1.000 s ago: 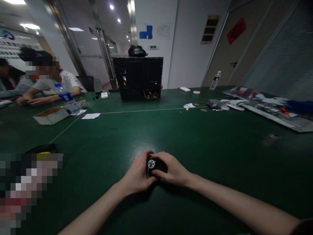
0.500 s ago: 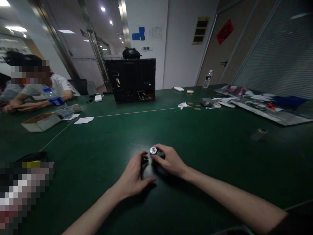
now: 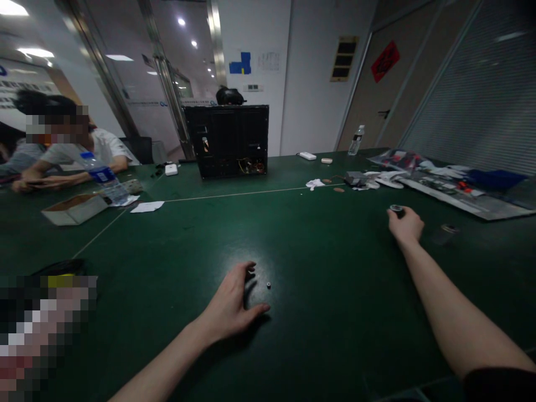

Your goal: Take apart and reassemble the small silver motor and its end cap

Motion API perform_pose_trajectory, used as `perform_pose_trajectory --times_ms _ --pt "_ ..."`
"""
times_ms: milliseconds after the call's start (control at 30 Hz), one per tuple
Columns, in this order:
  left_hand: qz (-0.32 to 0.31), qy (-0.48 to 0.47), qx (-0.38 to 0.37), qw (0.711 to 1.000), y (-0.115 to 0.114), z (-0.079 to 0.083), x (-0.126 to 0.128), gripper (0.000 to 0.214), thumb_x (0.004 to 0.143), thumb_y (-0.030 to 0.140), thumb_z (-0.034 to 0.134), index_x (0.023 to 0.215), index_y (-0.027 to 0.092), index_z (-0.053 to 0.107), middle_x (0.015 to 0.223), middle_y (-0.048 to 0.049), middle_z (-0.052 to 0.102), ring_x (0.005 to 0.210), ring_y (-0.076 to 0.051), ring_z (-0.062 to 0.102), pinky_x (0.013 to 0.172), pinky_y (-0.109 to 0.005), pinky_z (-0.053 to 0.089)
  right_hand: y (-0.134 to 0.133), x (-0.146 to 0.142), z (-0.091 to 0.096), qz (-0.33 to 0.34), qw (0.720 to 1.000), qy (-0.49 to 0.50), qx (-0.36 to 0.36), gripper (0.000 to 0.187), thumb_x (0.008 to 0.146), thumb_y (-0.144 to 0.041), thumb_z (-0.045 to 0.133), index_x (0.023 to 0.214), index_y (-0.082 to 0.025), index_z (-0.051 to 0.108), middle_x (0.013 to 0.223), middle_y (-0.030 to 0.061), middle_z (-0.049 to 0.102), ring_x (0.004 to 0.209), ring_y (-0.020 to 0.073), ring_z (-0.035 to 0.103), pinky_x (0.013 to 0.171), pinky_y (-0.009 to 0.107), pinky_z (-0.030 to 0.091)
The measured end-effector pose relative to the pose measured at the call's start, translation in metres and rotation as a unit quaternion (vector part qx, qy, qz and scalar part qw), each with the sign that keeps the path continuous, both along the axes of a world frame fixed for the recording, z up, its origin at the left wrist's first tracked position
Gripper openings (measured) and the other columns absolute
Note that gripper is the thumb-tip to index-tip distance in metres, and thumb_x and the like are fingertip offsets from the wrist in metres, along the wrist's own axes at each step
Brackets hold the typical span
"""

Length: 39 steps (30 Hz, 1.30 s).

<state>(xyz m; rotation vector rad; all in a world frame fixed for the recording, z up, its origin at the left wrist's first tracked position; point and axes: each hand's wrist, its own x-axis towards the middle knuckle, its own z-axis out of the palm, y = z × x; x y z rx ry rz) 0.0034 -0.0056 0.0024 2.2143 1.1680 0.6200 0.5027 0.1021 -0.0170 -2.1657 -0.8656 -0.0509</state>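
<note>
My left hand [image 3: 230,304] rests on the green table [image 3: 251,234] with thumb and fingers apart, holding nothing. Just beyond its fingertips lies a tiny dark piece with a light centre [image 3: 268,285], too small to name. Out to the right, my right hand [image 3: 407,226] is closed on a small round piece with a pale disc-shaped top [image 3: 396,208]; the lower part of it is hidden by my fingers. Close to the right of that hand stands a short see-through cylinder with a dark top [image 3: 446,233].
A black cabinet with exposed wiring [image 3: 230,139] stands at the back. On the left are an open cardboard box [image 3: 75,211], a large water bottle [image 3: 104,177] and a seated person [image 3: 104,148]. A board with parts [image 3: 481,201] and a small bottle [image 3: 357,140] occupy the right.
My right hand has moved far to the right, carrying the round piece away from my left hand. The tiny piece on the table now shows. My left hand has barely moved.
</note>
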Motion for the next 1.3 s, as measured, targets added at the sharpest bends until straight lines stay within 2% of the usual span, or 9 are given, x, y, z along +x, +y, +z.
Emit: perform_pose_trajectory --times_ms 267,400,567,833,967,1033,1133,1233,1300 --pt "-0.009 0.019 -0.002 1.000 0.000 0.002 0.004 0.070 0.076 0.043 0.066 0.132 0.021 0.029 0.130 -0.0134 0.047 0.117 -0.029 0.051 0.099 -0.049 0.043 0.000 0.045 -0.021 -0.089 0.988 0.068 -0.107 0.031 0.090 -0.032 0.052 0.116 -0.016 0.053 0.116 0.0074 0.054 0.100 0.0186 0.056 0.083 0.037 0.049" --pt "-0.005 0.016 0.002 1.000 0.000 0.002 0.005 0.070 0.076 0.042 0.067 0.132 0.021 0.030 0.129 -0.0134 0.047 0.116 -0.029 0.051 0.098 -0.050 0.043 0.001 0.047 -0.026 -0.079 0.987 0.074 -0.121 0.031 0.089 -0.032 0.053 0.116 -0.017 0.053 0.116 0.0083 0.054 0.101 0.0193 0.056 0.084 0.037 0.049" --pt "-0.006 0.017 0.000 1.000 -0.001 0.002 0.005 0.070 0.075 0.041 0.068 0.131 0.020 0.031 0.129 -0.0135 0.047 0.117 -0.029 0.050 0.099 -0.051 0.042 0.002 0.041 -0.026 -0.054 0.992 0.059 -0.101 0.049 0.078 -0.030 0.062 0.122 -0.012 0.050 0.114 0.0212 0.055 0.103 0.0297 0.054 0.080 0.040 0.042" --pt "-0.011 0.018 -0.009 1.000 0.000 0.002 0.003 0.069 0.075 0.039 0.067 0.131 0.021 0.031 0.132 -0.0138 0.045 0.119 -0.031 0.049 0.101 -0.053 0.039 -0.003 0.015 -0.010 -0.032 0.999 -0.032 -0.027 0.064 0.073 -0.026 0.060 0.129 -0.003 0.039 0.123 0.0303 0.045 0.115 0.0358 0.044 0.087 0.044 0.035" --pt "-0.021 0.027 -0.012 0.999 0.001 0.002 0.001 0.069 0.076 0.042 0.067 0.132 0.021 0.031 0.132 -0.0137 0.046 0.119 -0.031 0.049 0.100 -0.052 0.040 0.009 -0.023 0.006 0.019 0.994 -0.109 0.017 0.068 0.073 -0.024 0.059 0.133 -0.007 0.034 0.135 0.0240 0.036 0.125 0.0336 0.033 0.098 0.043 0.028" --pt "-0.017 0.026 -0.010 0.999 0.001 0.002 0.001 0.070 0.075 0.042 0.067 0.131 0.021 0.031 0.132 -0.0134 0.046 0.118 -0.030 0.049 0.100 -0.051 0.040 0.014 -0.060 0.013 0.093 0.984 -0.151 0.030 0.064 0.073 -0.025 0.060 0.131 -0.011 0.038 0.133 0.0189 0.040 0.123 0.0311 0.036 0.099 0.042 0.030" --pt "-0.013 0.023 -0.007 1.000 0.002 0.001 0.001 0.069 0.075 0.042 0.067 0.131 0.021 0.032 0.131 -0.0132 0.047 0.118 -0.029 0.049 0.100 -0.050 0.041 0.003 -0.135 0.022 0.325 0.921 -0.209 0.053 0.044 0.080 -0.027 0.054 0.121 -0.012 0.049 0.122 0.0160 0.051 0.113 0.0277 0.046 0.095 0.043 0.036" --pt "-0.016 0.023 0.001 1.000 0.002 -0.001 0.002 0.068 0.075 0.040 0.067 0.131 0.020 0.033 0.129 -0.0136 0.047 0.117 -0.030 0.050 0.098 -0.051 0.042 -0.028 -0.211 0.028 0.552 0.804 -0.221 0.024 0.027 0.087 -0.030 0.048 0.110 -0.018 0.057 0.108 0.0094 0.059 0.102 0.0228 0.053 0.090 0.040 0.039" --pt "-0.016 0.021 0.011 1.000 0.003 -0.002 0.002 0.068 0.074 0.038 0.068 0.130 0.021 0.033 0.128 -0.0137 0.048 0.116 -0.031 0.050 0.097 -0.051 0.042 -0.052 -0.248 0.029 0.652 0.725 -0.223 -0.009 0.027 0.087 -0.033 0.050 0.108 -0.019 0.059 0.104 0.0086 0.061 0.098 0.0213 0.054 0.087 0.038 0.040"
